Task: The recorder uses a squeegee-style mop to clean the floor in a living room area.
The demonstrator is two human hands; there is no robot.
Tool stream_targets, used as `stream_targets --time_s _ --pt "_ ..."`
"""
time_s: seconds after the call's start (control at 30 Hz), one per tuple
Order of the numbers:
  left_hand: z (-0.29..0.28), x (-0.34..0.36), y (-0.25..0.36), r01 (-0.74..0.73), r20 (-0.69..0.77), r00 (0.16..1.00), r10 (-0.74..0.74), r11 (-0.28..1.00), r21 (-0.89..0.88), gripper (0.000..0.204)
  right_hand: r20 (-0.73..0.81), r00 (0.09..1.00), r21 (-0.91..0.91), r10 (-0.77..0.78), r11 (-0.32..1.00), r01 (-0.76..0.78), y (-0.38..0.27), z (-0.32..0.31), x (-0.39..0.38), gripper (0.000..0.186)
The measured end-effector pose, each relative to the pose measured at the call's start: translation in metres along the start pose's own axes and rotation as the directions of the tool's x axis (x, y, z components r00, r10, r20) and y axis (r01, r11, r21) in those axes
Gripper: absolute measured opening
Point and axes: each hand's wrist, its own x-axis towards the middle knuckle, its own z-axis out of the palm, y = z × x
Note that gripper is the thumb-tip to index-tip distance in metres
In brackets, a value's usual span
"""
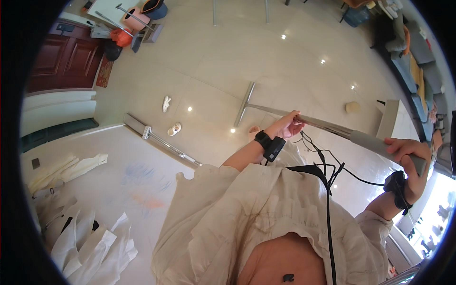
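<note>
At the right of the frame, the right hand (409, 153) is wrapped around the grey grip of a long-handled squeegee (327, 125). Near the centre, the left hand (287, 126) clasps its metal pole (that wrist wears a black band (270, 145) with a small box). The pole slants to its T-shaped head (244, 104), above centre. White shoes (175, 128) lie left of it on the tiled floor (285, 61); a dark red door (64, 59) fills the upper left.
</note>
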Motion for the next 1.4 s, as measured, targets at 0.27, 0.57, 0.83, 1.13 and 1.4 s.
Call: stream_targets --time_s 0.27,0.57,0.83,1.13,1.4 --pt "-0.001 -0.018 -0.02 0.023 0.194 0.981 0.008 0.988 -0.154 0.025 0.222 0.945 0.183 -0.241 0.962 0.202 0.034 -0.038 -0.003 0.023" --pt "-0.04 -0.042 -0.062 -0.41 -0.155 0.911 0.381 0.806 -0.428 0.016 0.324 0.873 0.459 -0.365 0.867 0.193 0.094 -0.012 0.049 0.029" --pt "-0.096 -0.028 -0.13 -0.7 -0.382 0.714 0.587 0.583 -0.413 0.012 0.562 0.764 0.52 -0.316 0.854 -0.03 0.142 0.03 0.049 0.028" --pt "-0.135 -0.022 -0.17 -0.655 -0.472 0.752 0.459 0.447 -0.609 0.01 0.665 0.637 0.574 -0.39 0.813 -0.102 0.167 0.086 0.044 0.008" --pt "-0.117 0.015 -0.166 -0.696 -0.257 0.685 0.682 0.508 -0.507 0.009 0.658 0.64 0.52 -0.398 0.854 -0.003 0.158 0.053 0.041 0.011"
